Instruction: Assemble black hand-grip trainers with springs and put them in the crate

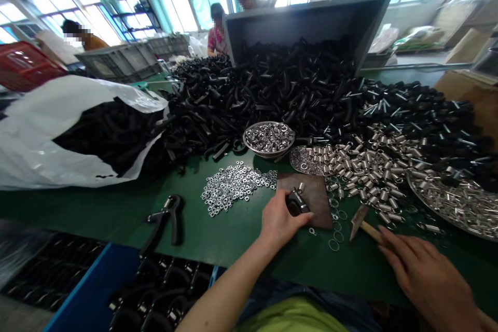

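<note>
My left hand (278, 220) is closed around a black plastic handle part (299, 202), pressing it on a brown metal plate (321, 202). A small spring (301, 185) shows at the part's far end. My right hand (428, 272) grips the wooden handle of a hammer (371, 232), whose head rests low over the table right of the plate. Thin rings (334, 245) and a small washer (312, 231) lie between plate and hammer. An assembled black hand grip (175, 218) with a spring lies to the left.
Nuts (229, 187) are spread left of the plate, behind them a bowl (268, 150) of metal rings. Springs (361, 166) are heaped at right beside a tray (459, 220) of metal pieces. Black parts (272, 88) spill from a grey crate (311, 15). A blue bin (87, 288) stands below; several people work behind.
</note>
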Motion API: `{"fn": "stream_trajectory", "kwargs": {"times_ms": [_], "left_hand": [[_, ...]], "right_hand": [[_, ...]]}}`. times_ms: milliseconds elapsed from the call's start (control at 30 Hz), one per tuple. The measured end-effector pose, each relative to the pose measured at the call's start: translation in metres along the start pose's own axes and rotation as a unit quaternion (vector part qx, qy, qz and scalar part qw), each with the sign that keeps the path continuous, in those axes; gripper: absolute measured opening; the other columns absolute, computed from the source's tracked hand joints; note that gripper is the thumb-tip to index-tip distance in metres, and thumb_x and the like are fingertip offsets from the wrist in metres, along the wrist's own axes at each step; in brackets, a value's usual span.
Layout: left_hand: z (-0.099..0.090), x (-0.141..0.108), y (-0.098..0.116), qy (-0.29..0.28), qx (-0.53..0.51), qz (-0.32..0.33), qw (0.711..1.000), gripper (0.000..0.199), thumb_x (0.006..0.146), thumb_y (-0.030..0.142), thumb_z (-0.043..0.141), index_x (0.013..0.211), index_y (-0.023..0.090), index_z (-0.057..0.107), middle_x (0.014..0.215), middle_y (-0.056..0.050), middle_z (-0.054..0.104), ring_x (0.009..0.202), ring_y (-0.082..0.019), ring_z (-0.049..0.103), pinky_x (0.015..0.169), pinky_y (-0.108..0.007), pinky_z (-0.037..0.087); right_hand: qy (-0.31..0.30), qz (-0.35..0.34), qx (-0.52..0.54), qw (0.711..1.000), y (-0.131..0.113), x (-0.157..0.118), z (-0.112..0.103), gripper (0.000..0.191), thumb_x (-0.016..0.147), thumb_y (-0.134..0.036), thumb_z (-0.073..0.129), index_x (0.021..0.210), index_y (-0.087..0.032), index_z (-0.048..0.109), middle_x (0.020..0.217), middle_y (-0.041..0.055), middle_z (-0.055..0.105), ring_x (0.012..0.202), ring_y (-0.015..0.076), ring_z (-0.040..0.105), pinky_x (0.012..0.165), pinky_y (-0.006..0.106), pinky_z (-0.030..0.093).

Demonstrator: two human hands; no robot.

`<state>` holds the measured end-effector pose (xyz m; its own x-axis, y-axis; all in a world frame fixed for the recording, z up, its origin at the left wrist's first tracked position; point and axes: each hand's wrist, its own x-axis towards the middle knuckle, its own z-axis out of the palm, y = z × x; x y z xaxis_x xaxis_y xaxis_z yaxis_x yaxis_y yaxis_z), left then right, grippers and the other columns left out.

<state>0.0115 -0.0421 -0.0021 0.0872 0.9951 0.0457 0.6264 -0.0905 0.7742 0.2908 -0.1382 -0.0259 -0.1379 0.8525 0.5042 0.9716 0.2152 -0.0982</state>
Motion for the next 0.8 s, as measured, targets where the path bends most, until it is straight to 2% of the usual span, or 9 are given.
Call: {"fn": "stream_trajectory", "kwargs": {"times_ms": [133, 267, 333, 400, 467, 567, 633, 700, 800], "left_hand": [[0.003, -0.017, 0.02, -0.032, -0.202, -0.059, 0.977, 0.049, 0.07, 0.049, 0.066, 0.103, 0.019, 0.046, 0.091, -0.003, 0.059, 0.081, -0.018, 0.056, 0.072, -0.028, 0.042], [0.009, -0.029, 0.03, -0.05, -0.339, -0.106, 0.933, 0.03, 0.088, 0.045, 0.042, 0.097, 0.017, 0.047, 0.085, -0.003, 0.057, 0.075, -0.014, 0.053, 0.067, -0.025, 0.041], [0.01, -0.032, 0.029, -0.032, -0.376, -0.138, 0.916, 0.027, 0.09, 0.042, 0.037, 0.095, 0.017, 0.047, 0.081, -0.002, 0.055, 0.071, -0.013, 0.051, 0.064, -0.024, 0.041], [0.009, -0.032, 0.026, 0.014, -0.367, -0.141, 0.919, 0.022, 0.09, 0.037, 0.04, 0.095, 0.017, 0.047, 0.084, -0.002, 0.055, 0.076, -0.014, 0.052, 0.069, -0.025, 0.041], [0.008, -0.033, 0.024, 0.057, -0.325, -0.125, 0.936, 0.019, 0.09, 0.033, 0.042, 0.099, 0.017, 0.047, 0.092, -0.004, 0.057, 0.085, -0.016, 0.053, 0.077, -0.028, 0.041], [0.012, -0.034, 0.023, 0.088, -0.265, -0.103, 0.955, 0.02, 0.09, 0.028, 0.04, 0.106, 0.017, 0.046, 0.103, -0.008, 0.056, 0.095, -0.018, 0.053, 0.087, -0.032, 0.04], [0.018, -0.035, 0.022, 0.109, -0.226, -0.079, 0.965, 0.02, 0.091, 0.024, 0.038, 0.108, 0.016, 0.046, 0.107, -0.01, 0.055, 0.098, -0.019, 0.052, 0.089, -0.035, 0.04], [0.027, -0.032, 0.018, 0.14, -0.174, -0.023, 0.974, 0.021, 0.089, 0.02, 0.039, 0.109, 0.016, 0.045, 0.107, -0.012, 0.054, 0.1, -0.02, 0.052, 0.089, -0.037, 0.041], [0.038, -0.026, 0.001, 0.201, -0.085, 0.112, 0.97, 0.029, 0.086, 0.014, 0.042, 0.115, 0.017, 0.041, 0.105, -0.013, 0.054, 0.097, -0.022, 0.052, 0.085, -0.039, 0.045]], "right_hand": [[0.015, -0.047, 0.129, 0.99, -0.062, 0.048, 0.01, 0.047, 0.09, -0.036, 0.041, 0.131, -0.014, 0.04, 0.106, 0.0131, 0.061, 0.09, 0.0226, 0.06, 0.074, 0.034, 0.049], [0.086, -0.081, 0.193, 0.974, -0.109, 0.085, 0.03, 0.026, 0.088, -0.031, 0.048, 0.109, -0.016, 0.05, 0.09, 0.0099, 0.064, 0.079, 0.0205, 0.063, 0.068, 0.031, 0.05], [0.094, -0.043, 0.238, 0.966, -0.118, 0.095, 0.041, 0.016, 0.087, -0.032, 0.048, 0.096, -0.019, 0.051, 0.08, 0.0072, 0.064, 0.07, 0.0198, 0.064, 0.064, 0.03, 0.05], [0.047, 0.053, 0.315, 0.946, -0.122, 0.1, 0.049, 0.016, 0.086, -0.036, 0.047, 0.09, -0.021, 0.05, 0.074, 0.0053, 0.064, 0.064, 0.0193, 0.063, 0.057, 0.029, 0.049], [-0.027, 0.184, 0.423, 0.887, -0.125, 0.103, 0.053, 0.019, 0.085, -0.041, 0.047, 0.089, -0.022, 0.048, 0.067, 0.0015, 0.06, 0.056, 0.0175, 0.06, 0.048, 0.028, 0.047], [-0.112, 0.334, 0.576, 0.738, -0.132, 0.107, 0.053, 0.025, 0.081, -0.047, 0.05, 0.09, -0.024, 0.044, 0.06, -0.005, 0.052, 0.044, 0.0122, 0.052, 0.036, 0.021, 0.04], [-0.123, 0.385, 0.633, 0.66, -0.136, 0.11, 0.051, 0.029, 0.077, -0.049, 0.055, 0.09, -0.025, 0.044, 0.059, -0.0069, 0.049, 0.04, 0.0091, 0.048, 0.031, 0.017, 0.033], [-0.113, 0.413, 0.663, 0.614, -0.137, 0.113, 0.05, 0.034, 0.072, -0.049, 0.06, 0.09, -0.025, 0.045, 0.061, -0.0068, 0.049, 0.039, 0.0074, 0.046, 0.028, 0.013, 0.025], [-0.128, 0.428, 0.7, 0.557, -0.131, 0.117, 0.051, 0.036, 0.068, -0.047, 0.063, 0.089, -0.024, 0.044, 0.059, -0.0073, 0.048, 0.035, 0.0047, 0.039, 0.027, 0.011, 0.018]]}}
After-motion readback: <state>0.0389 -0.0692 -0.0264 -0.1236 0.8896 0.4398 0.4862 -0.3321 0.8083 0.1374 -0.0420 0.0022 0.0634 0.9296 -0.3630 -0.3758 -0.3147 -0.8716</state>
